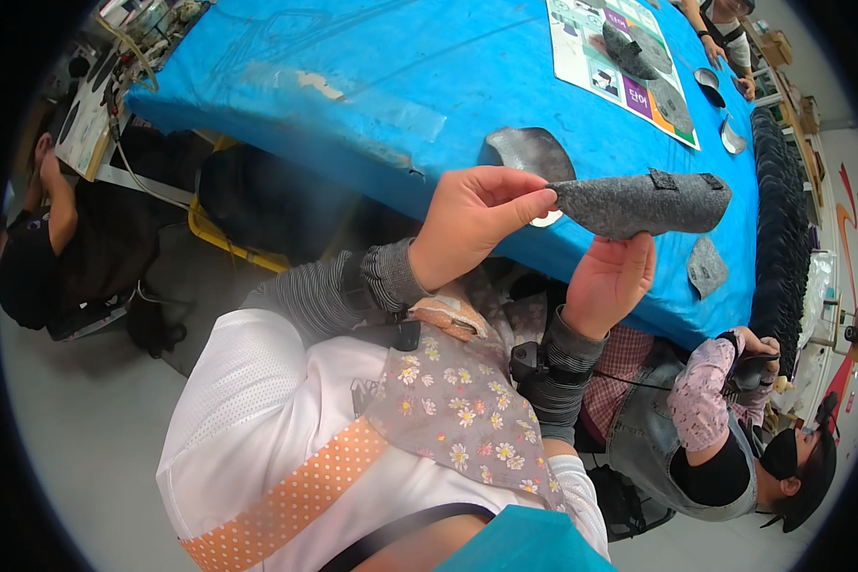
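A curved grey felt piece (605,207) with small black patches along its upper side is held up over the near edge of the table. Its left tip is pinched between the thumb and fingers of my left hand (472,221). From below, my right hand (612,279) touches its lower edge, fingers bent up against it and partly hidden behind it. Behind my left hand, a shiny dark grey curved piece (529,151) lies on the blue-covered table (381,57). Right of the held piece, a smaller grey felt piece (706,267) lies near the table's edge.
At the far right, a printed sheet (572,48) bears several grey pieces, with two curved pieces (708,88) beside it. A black ruffled roll (777,200) lines the right edge. People sit at right (715,410) and left (67,248). A yellow crate (210,229) stands below.
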Tool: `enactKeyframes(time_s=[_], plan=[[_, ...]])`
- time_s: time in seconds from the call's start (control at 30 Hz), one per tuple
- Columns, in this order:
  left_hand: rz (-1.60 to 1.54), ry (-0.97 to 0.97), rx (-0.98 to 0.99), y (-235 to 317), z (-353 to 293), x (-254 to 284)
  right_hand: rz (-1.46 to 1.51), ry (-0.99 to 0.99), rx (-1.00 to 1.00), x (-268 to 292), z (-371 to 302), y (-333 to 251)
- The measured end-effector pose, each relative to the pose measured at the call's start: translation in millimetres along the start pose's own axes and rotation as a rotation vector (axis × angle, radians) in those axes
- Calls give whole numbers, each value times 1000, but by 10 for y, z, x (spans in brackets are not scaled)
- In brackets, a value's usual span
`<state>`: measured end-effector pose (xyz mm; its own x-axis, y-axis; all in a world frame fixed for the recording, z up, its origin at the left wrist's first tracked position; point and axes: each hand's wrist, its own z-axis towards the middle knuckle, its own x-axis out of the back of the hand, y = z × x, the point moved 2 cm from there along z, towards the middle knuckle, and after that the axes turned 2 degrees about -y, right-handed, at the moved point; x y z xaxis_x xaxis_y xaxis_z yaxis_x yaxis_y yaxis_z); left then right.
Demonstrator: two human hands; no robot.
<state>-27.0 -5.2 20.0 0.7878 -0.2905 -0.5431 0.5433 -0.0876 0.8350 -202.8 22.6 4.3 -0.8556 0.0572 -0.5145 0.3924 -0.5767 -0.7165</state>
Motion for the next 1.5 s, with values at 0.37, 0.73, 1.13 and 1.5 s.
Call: enactKeyframes(time_s=[0.37,0.73,1.13,1.5], plan=[[56,30,-30,-38,3,30,126,10,-74,15,-45,33],[-120,114,85,-201,79,155,-56,298,-182,-160,-121,53],[-111,132,145,-271,91,227,-89,326,-236,-148,-173,69],[-99,136,156,-274,75,262,-100,307,-233,-116,-210,114]])
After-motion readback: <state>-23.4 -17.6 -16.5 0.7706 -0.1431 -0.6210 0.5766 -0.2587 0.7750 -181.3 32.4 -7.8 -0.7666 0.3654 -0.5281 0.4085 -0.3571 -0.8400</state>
